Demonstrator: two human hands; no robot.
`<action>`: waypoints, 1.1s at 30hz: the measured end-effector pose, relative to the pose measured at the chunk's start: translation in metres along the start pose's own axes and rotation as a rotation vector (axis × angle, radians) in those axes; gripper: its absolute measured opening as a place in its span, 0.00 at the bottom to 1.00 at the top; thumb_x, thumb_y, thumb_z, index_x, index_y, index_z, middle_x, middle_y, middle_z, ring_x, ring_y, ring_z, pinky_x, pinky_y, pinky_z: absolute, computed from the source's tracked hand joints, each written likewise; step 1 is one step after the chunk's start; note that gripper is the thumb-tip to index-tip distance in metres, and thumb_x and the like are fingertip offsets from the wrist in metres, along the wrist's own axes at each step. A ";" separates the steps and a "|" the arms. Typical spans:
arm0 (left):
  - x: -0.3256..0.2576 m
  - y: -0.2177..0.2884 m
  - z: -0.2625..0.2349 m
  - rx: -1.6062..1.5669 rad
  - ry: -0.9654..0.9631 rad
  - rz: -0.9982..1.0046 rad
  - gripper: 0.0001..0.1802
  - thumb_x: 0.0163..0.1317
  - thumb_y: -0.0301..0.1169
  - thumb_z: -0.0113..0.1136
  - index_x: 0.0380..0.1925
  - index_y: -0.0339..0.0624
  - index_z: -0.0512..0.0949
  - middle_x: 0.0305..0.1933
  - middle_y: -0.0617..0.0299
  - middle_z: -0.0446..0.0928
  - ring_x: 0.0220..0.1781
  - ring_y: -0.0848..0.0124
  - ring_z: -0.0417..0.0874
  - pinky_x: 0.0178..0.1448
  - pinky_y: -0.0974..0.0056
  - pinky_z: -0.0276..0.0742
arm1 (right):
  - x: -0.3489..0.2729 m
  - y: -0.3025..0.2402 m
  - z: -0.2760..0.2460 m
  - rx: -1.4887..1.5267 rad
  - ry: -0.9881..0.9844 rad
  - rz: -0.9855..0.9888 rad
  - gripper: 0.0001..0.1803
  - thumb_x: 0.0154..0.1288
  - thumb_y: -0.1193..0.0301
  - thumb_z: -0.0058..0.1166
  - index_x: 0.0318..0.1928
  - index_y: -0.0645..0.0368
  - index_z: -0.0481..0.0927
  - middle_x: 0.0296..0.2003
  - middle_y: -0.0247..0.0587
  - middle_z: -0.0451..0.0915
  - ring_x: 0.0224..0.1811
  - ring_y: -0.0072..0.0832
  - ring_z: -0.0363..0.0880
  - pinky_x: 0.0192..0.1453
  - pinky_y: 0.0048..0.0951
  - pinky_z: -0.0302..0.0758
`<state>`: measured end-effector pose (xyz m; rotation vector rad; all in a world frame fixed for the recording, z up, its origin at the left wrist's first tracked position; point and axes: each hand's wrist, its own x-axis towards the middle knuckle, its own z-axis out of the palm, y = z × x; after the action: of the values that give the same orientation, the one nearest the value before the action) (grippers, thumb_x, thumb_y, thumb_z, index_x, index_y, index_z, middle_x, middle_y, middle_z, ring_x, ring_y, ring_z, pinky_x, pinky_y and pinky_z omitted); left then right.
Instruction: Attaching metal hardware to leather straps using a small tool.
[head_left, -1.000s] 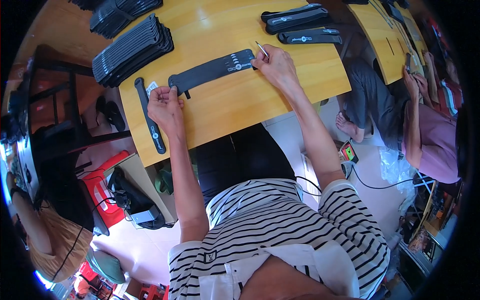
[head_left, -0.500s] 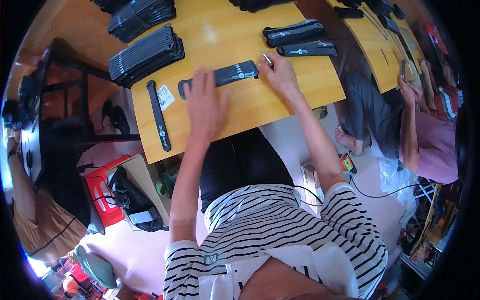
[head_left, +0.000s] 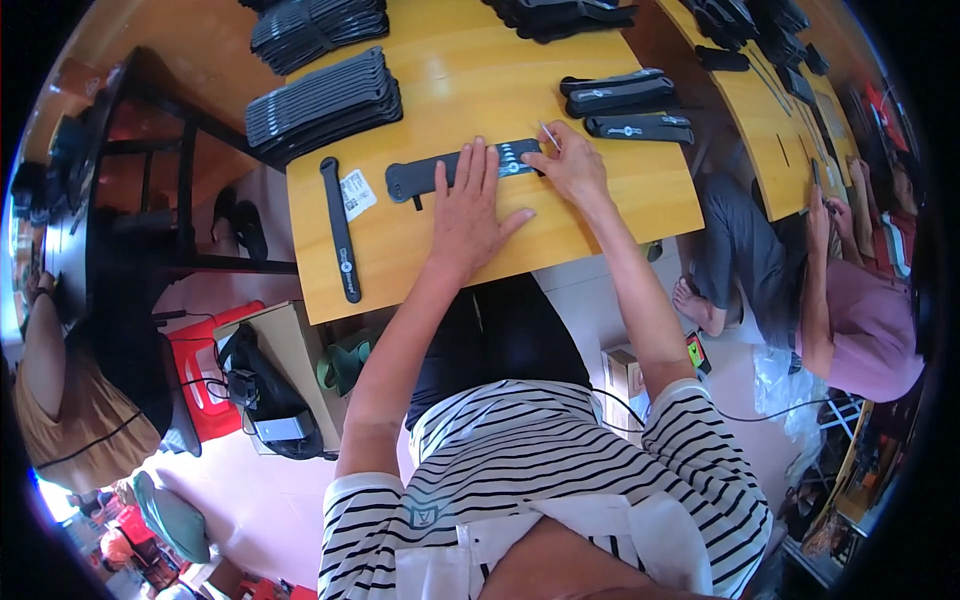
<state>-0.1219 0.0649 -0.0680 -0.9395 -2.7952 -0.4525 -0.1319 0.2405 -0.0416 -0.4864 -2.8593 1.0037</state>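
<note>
Lying flat on the yellow wooden table [head_left: 600, 215], a long black strap [head_left: 465, 172] with a printed patch at its right end, taken here as the landmark. Well left of that strap, a narrow black band [head_left: 340, 240] running toward the table's near edge, with a small white card [head_left: 357, 192] just beside it. Behind and left of the strap, a fanned stack of black straps [head_left: 325, 105]. On the strap's middle, left hand [head_left: 465, 215] pressed flat, fingers spread, clamped on nothing. At the strap's right end, right hand [head_left: 570, 165] with fingertips pinched together on a thin pale stick [head_left: 549, 134], possibly a small tool; too small to tell. Behind and right of the strap, two more black straps [head_left: 625, 110] lying side by side.
</note>
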 end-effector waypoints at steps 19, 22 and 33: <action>-0.015 -0.037 -0.013 0.050 -0.025 -0.119 0.44 0.60 0.55 0.45 0.65 0.32 0.48 0.71 0.48 0.45 0.73 0.58 0.43 0.71 0.48 0.36 | 0.024 -0.013 0.055 -0.483 0.385 -0.399 0.05 0.63 0.68 0.44 0.34 0.57 0.69 0.30 0.44 0.72 0.26 0.39 0.79 0.23 0.37 0.76; -0.016 -0.041 -0.015 0.026 -0.012 -0.092 0.45 0.59 0.55 0.45 0.65 0.32 0.49 0.71 0.49 0.46 0.73 0.58 0.44 0.71 0.47 0.36 | 0.023 -0.015 0.051 -0.496 0.374 -0.400 0.04 0.62 0.70 0.44 0.35 0.57 0.69 0.30 0.44 0.73 0.25 0.39 0.79 0.23 0.36 0.76; -0.017 -0.038 -0.012 0.081 0.010 -0.111 0.44 0.59 0.56 0.44 0.64 0.31 0.51 0.70 0.50 0.48 0.73 0.60 0.45 0.72 0.49 0.35 | 0.032 -0.063 0.062 -0.451 0.324 -0.396 0.08 0.64 0.68 0.42 0.38 0.58 0.71 0.32 0.47 0.74 0.27 0.40 0.81 0.27 0.36 0.76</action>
<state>-0.1306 0.0226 -0.0696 -0.7659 -2.8432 -0.3541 -0.1902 0.1678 -0.0526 -0.0792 -2.7098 0.1939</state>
